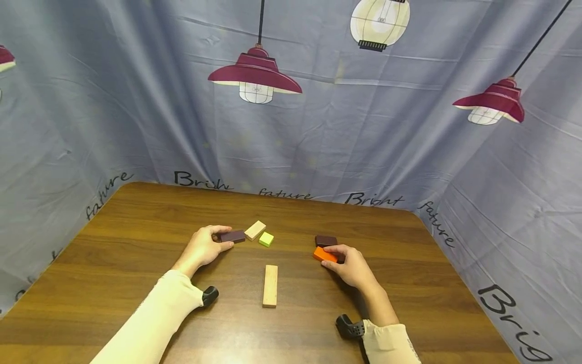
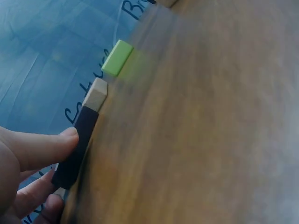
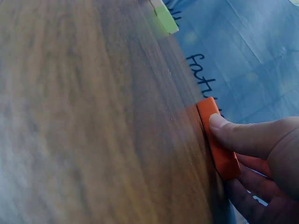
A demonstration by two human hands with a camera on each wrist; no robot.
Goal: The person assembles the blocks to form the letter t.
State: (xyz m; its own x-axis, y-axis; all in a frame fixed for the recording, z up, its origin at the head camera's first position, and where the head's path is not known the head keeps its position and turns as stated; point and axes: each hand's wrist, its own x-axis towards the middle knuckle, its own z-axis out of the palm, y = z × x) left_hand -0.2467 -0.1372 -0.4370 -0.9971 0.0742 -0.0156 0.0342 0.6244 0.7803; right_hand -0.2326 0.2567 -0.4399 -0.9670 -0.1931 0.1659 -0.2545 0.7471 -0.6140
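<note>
On the left side of the table, my left hand [image 1: 203, 247] pinches a dark brown wooden block [image 1: 233, 236] by its left end, the thumb on its near face. In the left wrist view that block [image 2: 77, 149] lies low along the tabletop, fingers partly hidden behind it. My right hand [image 1: 353, 266] holds an orange block [image 1: 325, 254] between thumb and fingers; the right wrist view shows the orange block [image 3: 217, 140] close against the table. Directly behind it sits a second dark brown block [image 1: 326, 241].
A short pale wooden block [image 1: 255, 230] and a light green block [image 1: 266, 239] lie just right of the left hand's block. Between the hands, nearer me, is a longer pale block [image 1: 270, 286]. A printed curtain [image 1: 291, 141] surrounds the brown wooden table [image 1: 173, 212].
</note>
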